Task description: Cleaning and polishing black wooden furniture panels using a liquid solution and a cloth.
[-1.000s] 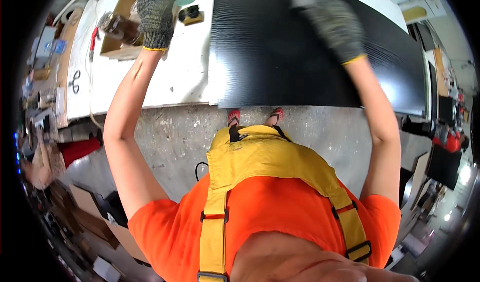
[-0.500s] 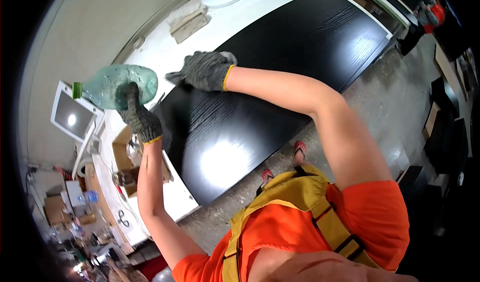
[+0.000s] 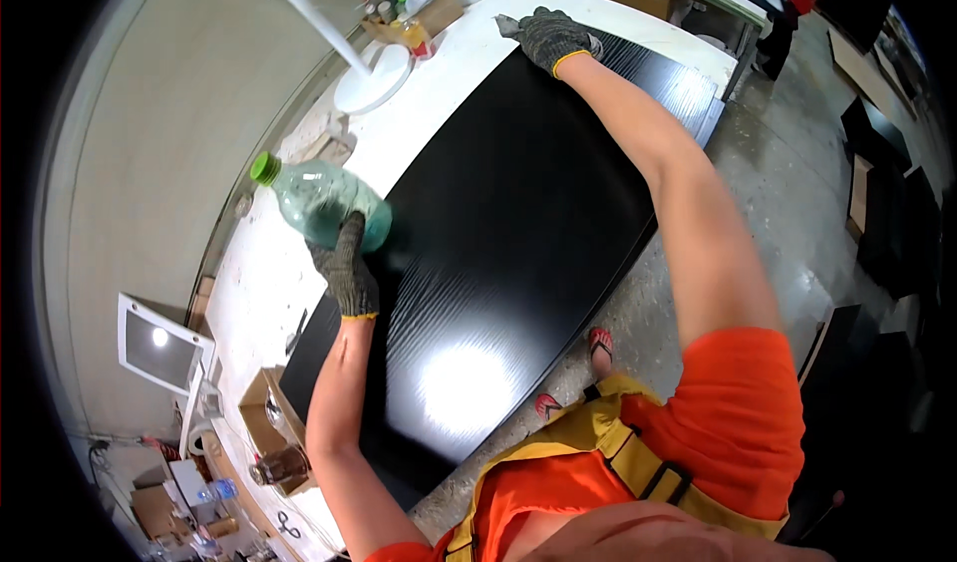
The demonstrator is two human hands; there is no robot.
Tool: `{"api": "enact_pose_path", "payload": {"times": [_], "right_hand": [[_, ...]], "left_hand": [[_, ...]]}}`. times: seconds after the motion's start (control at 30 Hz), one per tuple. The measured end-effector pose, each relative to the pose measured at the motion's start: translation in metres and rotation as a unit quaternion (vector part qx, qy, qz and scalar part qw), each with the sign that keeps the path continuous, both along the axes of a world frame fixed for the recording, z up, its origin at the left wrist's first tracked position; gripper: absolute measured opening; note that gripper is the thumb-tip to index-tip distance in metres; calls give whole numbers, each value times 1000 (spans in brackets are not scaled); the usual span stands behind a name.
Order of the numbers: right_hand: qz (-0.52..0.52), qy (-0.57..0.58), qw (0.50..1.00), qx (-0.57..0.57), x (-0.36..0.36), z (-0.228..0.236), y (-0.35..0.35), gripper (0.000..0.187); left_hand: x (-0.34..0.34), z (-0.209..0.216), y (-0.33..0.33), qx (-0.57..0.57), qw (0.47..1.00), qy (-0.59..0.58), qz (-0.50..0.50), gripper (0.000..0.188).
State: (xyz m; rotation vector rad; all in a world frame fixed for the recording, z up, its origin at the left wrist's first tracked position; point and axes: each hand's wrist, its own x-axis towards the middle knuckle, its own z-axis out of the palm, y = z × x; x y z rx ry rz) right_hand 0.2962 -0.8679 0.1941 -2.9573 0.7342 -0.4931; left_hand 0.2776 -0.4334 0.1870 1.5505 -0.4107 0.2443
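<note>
My left hand (image 3: 349,275), in a dark knit glove with a yellow cuff, is closed around a translucent green plastic bottle (image 3: 317,199). The bottle has a bright green cap and tilts up to the left, above the near-left part of a large black wood-grain panel (image 3: 498,203). At the panel's far end my right hand (image 3: 554,39), gloved the same way, presses down on a grey cloth (image 3: 509,27). Edges of the cloth stick out on both sides of the glove; the rest is hidden beneath it.
A white lamp stand (image 3: 374,81) stands along the wall side of the white table (image 3: 254,263). Beyond it is a cardboard box (image 3: 439,13) of small bottles. Near left are an open carton (image 3: 261,407), a brown jar (image 3: 279,465) and scissors (image 3: 288,524). Black boards (image 3: 875,133) lie on the right-hand floor.
My right hand has slid the cloth across the panel to its far end. The left hand, still holding the bottle, has shifted right in view. The head view has swung too.
</note>
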Motion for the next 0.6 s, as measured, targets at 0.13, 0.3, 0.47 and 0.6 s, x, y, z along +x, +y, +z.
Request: {"api": "enact_pose_path", "payload": {"times": [0.13, 0.3, 0.47, 0.6], "right_hand": [[-70, -26, 995, 71, 4, 3, -46, 66], [-71, -65, 993, 64, -20, -6, -76, 68], [13, 16, 993, -118, -133, -7, -96, 39], [46, 67, 968, -238, -216, -7, -108, 53]], "left_hand": [[-3, -2, -5, -66, 996, 45, -49, 54], [-2, -5, 1, -32, 998, 53, -15, 53], [4, -12, 5, -22, 998, 54, -13, 50], [6, -15, 7, -67, 995, 56, -45, 59]]}}
